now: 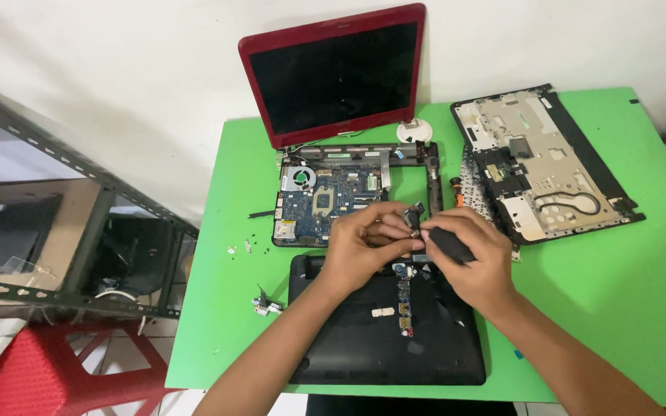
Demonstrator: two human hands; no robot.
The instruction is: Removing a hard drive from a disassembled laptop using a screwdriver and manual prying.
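Note:
My left hand and my right hand meet over a dismantled red laptop on a green table. The right hand grips a black screwdriver handle. The left hand pinches a small dark part at the tool's tip. Behind the hands lies the laptop base frame with its blue motherboard and fan. Its red-framed screen leans against the wall. Under my wrists lies a black bottom cover with a narrow small board on it.
A palmrest panel lies upside down at the right, partly over a keyboard. A small white round dish sits behind the base. Loose screws and a metal hinge piece lie at the left. A metal shelf and red stool stand left.

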